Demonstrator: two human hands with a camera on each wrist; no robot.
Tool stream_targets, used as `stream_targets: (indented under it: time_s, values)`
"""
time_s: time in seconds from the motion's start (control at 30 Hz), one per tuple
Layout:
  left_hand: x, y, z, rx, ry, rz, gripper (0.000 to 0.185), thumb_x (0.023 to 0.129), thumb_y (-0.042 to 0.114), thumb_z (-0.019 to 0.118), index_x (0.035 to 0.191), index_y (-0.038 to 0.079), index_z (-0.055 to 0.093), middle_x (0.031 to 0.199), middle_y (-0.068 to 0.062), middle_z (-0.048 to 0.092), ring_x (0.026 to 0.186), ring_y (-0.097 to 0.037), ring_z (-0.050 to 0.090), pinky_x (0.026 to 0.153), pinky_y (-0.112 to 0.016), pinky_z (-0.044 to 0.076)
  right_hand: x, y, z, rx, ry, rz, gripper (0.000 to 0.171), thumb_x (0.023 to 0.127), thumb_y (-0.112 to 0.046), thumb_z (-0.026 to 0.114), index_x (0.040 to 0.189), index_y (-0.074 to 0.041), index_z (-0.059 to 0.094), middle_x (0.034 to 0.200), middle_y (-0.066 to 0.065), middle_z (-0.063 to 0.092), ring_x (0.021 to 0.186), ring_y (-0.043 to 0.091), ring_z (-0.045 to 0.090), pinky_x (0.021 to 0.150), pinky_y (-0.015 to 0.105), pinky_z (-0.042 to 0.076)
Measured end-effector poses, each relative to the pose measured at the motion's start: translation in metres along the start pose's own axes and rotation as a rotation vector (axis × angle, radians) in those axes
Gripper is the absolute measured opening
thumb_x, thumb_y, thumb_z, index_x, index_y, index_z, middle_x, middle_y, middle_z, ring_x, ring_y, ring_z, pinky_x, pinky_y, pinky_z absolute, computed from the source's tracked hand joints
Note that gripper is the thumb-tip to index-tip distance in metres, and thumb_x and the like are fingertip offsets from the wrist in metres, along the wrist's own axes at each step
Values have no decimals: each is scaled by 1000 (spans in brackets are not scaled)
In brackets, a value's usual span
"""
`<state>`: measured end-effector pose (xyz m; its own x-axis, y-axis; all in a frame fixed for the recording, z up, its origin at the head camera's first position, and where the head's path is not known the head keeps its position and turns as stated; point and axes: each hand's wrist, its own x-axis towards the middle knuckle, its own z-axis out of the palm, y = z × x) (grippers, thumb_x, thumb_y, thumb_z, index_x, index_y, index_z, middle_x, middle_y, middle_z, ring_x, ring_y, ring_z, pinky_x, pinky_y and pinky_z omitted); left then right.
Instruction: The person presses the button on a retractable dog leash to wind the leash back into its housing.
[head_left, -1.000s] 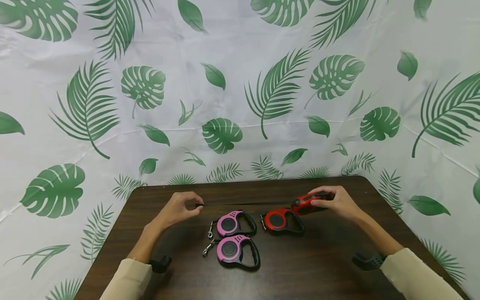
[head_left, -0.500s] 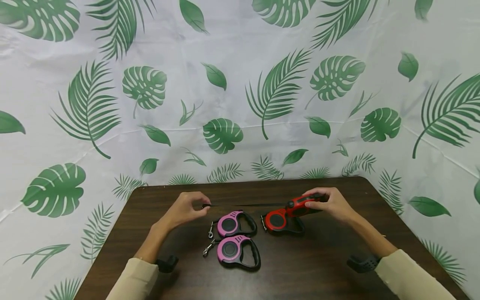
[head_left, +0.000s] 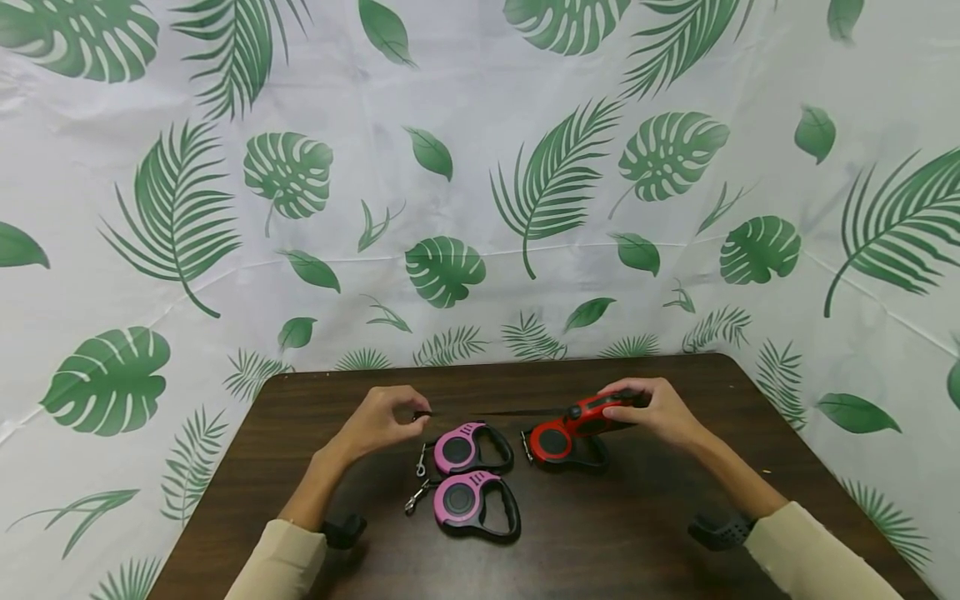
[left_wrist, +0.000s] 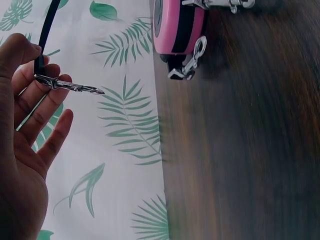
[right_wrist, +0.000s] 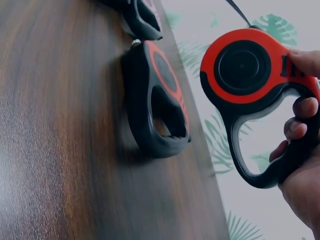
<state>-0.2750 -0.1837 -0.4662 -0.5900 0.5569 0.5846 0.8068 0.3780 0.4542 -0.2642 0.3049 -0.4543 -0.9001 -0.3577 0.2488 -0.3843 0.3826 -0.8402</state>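
Observation:
My right hand (head_left: pixel 663 412) grips the black handle of a red retractable dog leash (right_wrist: pixel 242 67), held above the table with the thumb near its top buttons. A black strap (head_left: pixel 517 412) runs from it, stretched leftward to my left hand (head_left: pixel 386 421). There the thumb and a finger pinch the strap's end, and a metal clip (left_wrist: pixel 70 86) sticks out across the fingers in the left wrist view. Below the raised leash a second red leash (head_left: pixel 551 441) lies on the table, partly covered by it in the head view. Two pink leashes, an upper one (head_left: pixel 455 450) and a lower one (head_left: pixel 458 501), lie left of it.
The dark wooden table (head_left: pixel 600 542) carries the leashes. Silver clips (head_left: pixel 417 497) of the pink leashes point left. A white sheet with green leaves (head_left: pixel 480 183) hangs behind the table and along its sides.
My left hand has moved right with the strap's end. The right hand has shifted slightly left with the raised red leash, so the hands are closer together. The leashes on the table stay put.

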Motion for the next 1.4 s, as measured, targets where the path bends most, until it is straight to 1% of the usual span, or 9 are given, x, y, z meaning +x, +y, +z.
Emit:
stream_targets:
  time_s: [0.1,0.2,0.4,0.6,0.77,1.03,1.17,1.3,1.4]
  values:
    - [1,1,2,-24,4,-1,17,82,-2,83,95,7,75,90,-1,75,82,-21,71,76,-47,63,1,-1,3,13,-7,4,28,93,-11,80,120,-4,76,108,8,77,80,19,71,68,35,61]
    - [2,2,5,-31,14,21,17,82,-1,82,95,7,75,89,-2,75,80,-22,70,73,-49,62,1,-1,5,20,-14,3,27,94,-11,80,120,-4,76,107,9,77,79,19,71,68,36,61]
    - [3,3,11,-21,18,61,15,82,-1,82,94,7,75,87,-1,75,79,-12,66,71,-41,62,4,-4,12,53,-31,-8,27,94,-10,79,120,-3,76,105,9,78,80,21,73,69,41,63]
    - [4,7,16,-50,11,51,16,83,-1,81,95,7,75,88,-2,74,80,-13,67,70,-47,61,6,-3,19,90,-43,-14,27,94,-9,79,120,-2,76,109,10,78,84,24,75,71,42,64]
    - [6,8,18,-48,2,45,17,83,0,82,96,9,75,88,0,74,80,-12,67,70,-44,61,6,-4,25,96,-43,-3,27,94,-10,80,120,-3,76,109,12,77,85,24,75,72,49,64]
    - [10,11,23,-62,7,74,17,81,-1,84,94,6,75,88,-1,74,80,-11,68,71,-41,61,6,-10,33,86,-41,-6,27,93,-11,80,119,-5,77,109,16,76,84,22,73,72,48,64]
    - [12,14,24,-63,1,67,18,81,-2,84,94,7,75,88,-1,75,80,-10,67,71,-39,61,7,-13,37,79,-44,-12,26,93,-12,81,118,-6,77,108,14,77,83,20,73,70,47,64]
    - [12,15,26,-77,-13,58,16,83,1,83,95,8,75,89,-1,75,82,-8,67,72,-40,62,8,-14,40,74,-44,-20,25,93,-12,81,118,-8,78,106,12,77,81,19,71,69,45,63]
    - [13,18,28,-91,-16,62,13,85,4,81,96,9,75,90,0,75,82,-11,69,74,-39,62,8,-16,43,65,-43,-25,24,93,-13,81,117,-9,78,106,10,78,81,19,70,69,42,62]
